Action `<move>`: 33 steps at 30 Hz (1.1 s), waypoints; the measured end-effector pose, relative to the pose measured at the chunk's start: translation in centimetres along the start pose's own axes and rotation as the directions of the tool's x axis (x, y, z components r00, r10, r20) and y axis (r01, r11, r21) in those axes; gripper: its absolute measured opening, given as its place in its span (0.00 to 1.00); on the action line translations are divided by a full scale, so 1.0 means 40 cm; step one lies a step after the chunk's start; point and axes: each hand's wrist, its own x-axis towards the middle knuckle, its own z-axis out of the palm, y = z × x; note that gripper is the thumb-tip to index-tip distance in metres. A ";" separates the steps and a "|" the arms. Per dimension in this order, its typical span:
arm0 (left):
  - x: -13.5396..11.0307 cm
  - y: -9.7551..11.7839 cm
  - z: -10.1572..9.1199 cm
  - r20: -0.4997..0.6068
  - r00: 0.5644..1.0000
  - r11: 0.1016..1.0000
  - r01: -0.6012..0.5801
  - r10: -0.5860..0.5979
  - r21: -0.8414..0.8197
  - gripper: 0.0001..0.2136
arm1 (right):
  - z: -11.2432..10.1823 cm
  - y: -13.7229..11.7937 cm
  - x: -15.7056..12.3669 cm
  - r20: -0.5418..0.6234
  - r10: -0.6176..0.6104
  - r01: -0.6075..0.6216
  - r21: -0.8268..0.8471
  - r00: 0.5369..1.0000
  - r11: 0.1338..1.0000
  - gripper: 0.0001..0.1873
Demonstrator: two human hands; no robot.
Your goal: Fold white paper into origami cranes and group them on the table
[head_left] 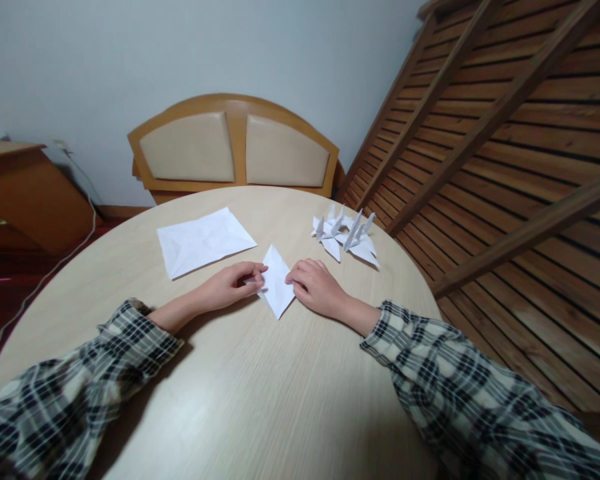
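Note:
A small sheet of white paper folded into a diamond (pixel 277 287) lies on the round table (pixel 240 393), one corner toward me. My left hand (pixel 235 283) grips its left corner, thumb and fingers closed together there. At the opposite corner my right hand (pixel 317 285) has its fingers curled down onto the paper's edge. Both hands rest low over the tabletop. Folded paper cranes (pixel 353 237), several of them, stand close together beyond my right hand. A flat stack of white paper (pixel 205 240) lies beyond my left hand, apart from it.
Behind the table's far edge stands a wooden headboard (pixel 237 143) with two beige panels. Wooden slats (pixel 510 147) lean along the right side. A wooden cabinet (pixel 25 193) is at the far left, with a white cable (pixel 75 250) running down near it.

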 end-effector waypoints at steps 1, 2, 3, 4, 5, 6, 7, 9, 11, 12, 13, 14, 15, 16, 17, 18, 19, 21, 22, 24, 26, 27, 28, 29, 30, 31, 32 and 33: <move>-0.002 -0.005 -0.003 0.024 0.999 0.999 -0.034 0.034 0.034 0.10 | 0.002 0.003 0.000 -0.003 -0.005 0.005 0.004 1.000 1.000 0.11; -0.004 -0.009 -0.006 0.049 0.997 0.995 -0.071 0.067 0.074 0.11 | 0.004 0.006 -0.001 -0.005 -0.008 0.008 0.007 1.000 1.000 0.11; -0.005 -0.014 -0.009 0.072 0.993 0.989 -0.102 0.095 0.104 0.12 | 0.005 0.008 -0.001 -0.006 -0.010 0.011 0.010 1.000 1.000 0.11; -0.007 -0.018 -0.011 0.094 0.989 0.983 -0.128 0.116 0.129 0.13 | 0.004 0.009 -0.001 -0.005 -0.011 0.011 0.012 1.000 1.000 0.11; -0.008 -0.021 -0.013 0.111 0.985 0.979 -0.146 0.131 0.145 0.14 | 0.003 0.009 -0.001 -0.002 -0.010 0.010 0.013 1.000 1.000 0.12; -0.009 -0.023 -0.015 0.124 0.982 0.975 -0.160 0.141 0.154 0.15 | 0.000 0.008 -0.001 0.004 -0.009 0.009 0.012 1.000 1.000 0.12; -0.010 -0.025 -0.015 0.132 0.980 0.973 -0.168 0.148 0.159 0.15 | -0.005 0.007 -0.002 0.014 -0.010 0.010 0.009 1.000 1.000 0.11; -0.010 -0.026 -0.015 0.136 0.978 0.969 -0.181 0.160 0.165 0.16 | -0.017 0.006 -0.002 0.040 -0.026 0.026 0.004 0.999 1.000 0.11; -0.009 -0.027 -0.012 0.126 0.977 0.966 -0.193 0.173 0.173 0.15 | -0.031 0.009 -0.003 0.070 -0.062 0.061 0.015 0.996 0.998 0.10; -0.009 -0.027 -0.010 0.117 0.977 0.964 -0.198 0.179 0.179 0.15 | -0.038 0.012 -0.003 0.094 -0.084 0.081 0.031 0.992 0.996 0.12; -0.009 -0.027 -0.008 0.106 0.977 0.962 -0.202 0.185 0.184 0.15 | -0.043 0.017 -0.003 0.118 -0.107 0.102 0.049 0.987 0.994 0.14; -0.009 -0.028 -0.005 0.095 0.977 0.960 -0.204 0.189 0.190 0.16 | -0.048 0.024 -0.003 0.140 -0.127 0.119 0.068 0.982 0.991 0.17; -0.009 -0.029 -0.003 0.085 0.978 0.959 -0.204 0.190 0.197 0.16 | -0.051 0.030 -0.002 0.159 -0.140 0.127 0.085 0.977 0.988 0.19; -0.009 -0.030 -0.001 0.077 0.979 0.958 -0.202 0.190 0.203 0.16 | -0.054 0.036 -0.001 0.172 -0.151 0.136 0.098 0.973 0.986 0.21; -0.010 -0.031 0.001 0.071 0.980 0.957 -0.199 0.188 0.209 0.16 | -0.055 0.042 0.000 0.180 -0.161 0.143 0.109 0.970 0.984 0.22; -0.010 -0.031 0.003 0.069 0.980 0.957 -0.196 0.186 0.215 0.16 | -0.055 0.047 0.001 0.184 -0.168 0.148 0.117 0.968 0.982 0.22; -0.010 -0.031 0.004 0.068 0.981 0.956 -0.194 0.183 0.219 0.15 | -0.055 0.050 0.002 0.185 -0.174 0.153 0.123 0.967 0.981 0.21; -0.010 -0.030 0.004 0.070 0.981 0.955 -0.190 0.179 0.225 0.15 | -0.053 0.053 0.004 0.180 -0.180 0.158 0.129 0.967 0.979 0.21; -0.011 -0.029 0.004 0.071 0.981 0.956 -0.190 0.178 0.226 0.15 | -0.053 0.054 0.004 0.177 -0.180 0.158 0.130 0.968 0.979 0.20; -0.011 -0.027 0.004 0.070 0.981 0.957 -0.190 0.179 0.220 0.14 | -0.051 0.052 0.004 0.168 -0.179 0.158 0.132 0.969 0.979 0.20; -0.012 -0.026 0.003 0.069 0.982 0.959 -0.189 0.178 0.212 0.14 | -0.051 0.051 0.004 0.158 -0.178 0.158 0.133 0.971 0.978 0.19; -0.012 -0.026 0.003 0.070 0.982 0.960 -0.187 0.176 0.209 0.14 | -0.051 0.050 0.003 0.154 -0.178 0.158 0.133 0.972 0.978 0.19; -0.012 -0.025 0.003 0.071 0.982 0.961 -0.185 0.174 0.207 0.14 | -0.051 0.049 0.003 0.151 -0.178 0.158 0.134 0.972 0.978 0.19; -0.012 -0.025 0.003 0.072 0.983 0.961 -0.183 0.172 0.206 0.14 | -0.051 0.049 0.003 0.149 -0.176 0.157 0.135 0.973 0.978 0.18; -0.012 -0.025 0.003 0.072 0.983 0.962 -0.181 0.170 0.205 0.14 | -0.051 0.049 0.003 0.147 -0.176 0.156 0.136 0.973 0.978 0.18; -0.011 -0.025 0.003 0.072 0.983 0.962 -0.182 0.171 0.203 0.14 | -0.051 0.048 0.003 0.146 -0.175 0.156 0.138 0.974 0.978 0.17; -0.011 -0.024 0.003 0.069 0.983 0.963 -0.183 0.173 0.200 0.14 | -0.050 0.048 0.003 0.144 -0.175 0.155 0.139 0.974 0.978 0.16; -0.011 -0.024 0.003 0.064 0.982 0.963 -0.185 0.175 0.196 0.14 | -0.050 0.048 0.003 0.143 -0.175 0.155 0.139 0.974 0.978 0.16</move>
